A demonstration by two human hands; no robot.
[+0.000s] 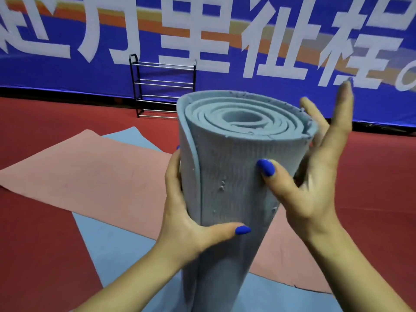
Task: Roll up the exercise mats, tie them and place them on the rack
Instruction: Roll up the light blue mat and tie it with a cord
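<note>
Rolling looks done: grey-blue rolled mat point(234, 176) stands upright, left hand point(186, 212) gripping its side, right hand point(315, 176) flat against it, fingers point(344, 109) straight. No tie visible; tying next, then rack point(163, 86) beyond.

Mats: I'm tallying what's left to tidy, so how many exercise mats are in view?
3. A rolled blue mat stands upright between both hands; a pink mat lies flat on the floor; a flat blue mat lies under it. More could be hidden behind the roll.

Rolled grey-blue mat point(225, 176) stands upright over flat pink mat point(90, 176) and blue mat point(117, 244); rack point(163, 86) behind.
</note>
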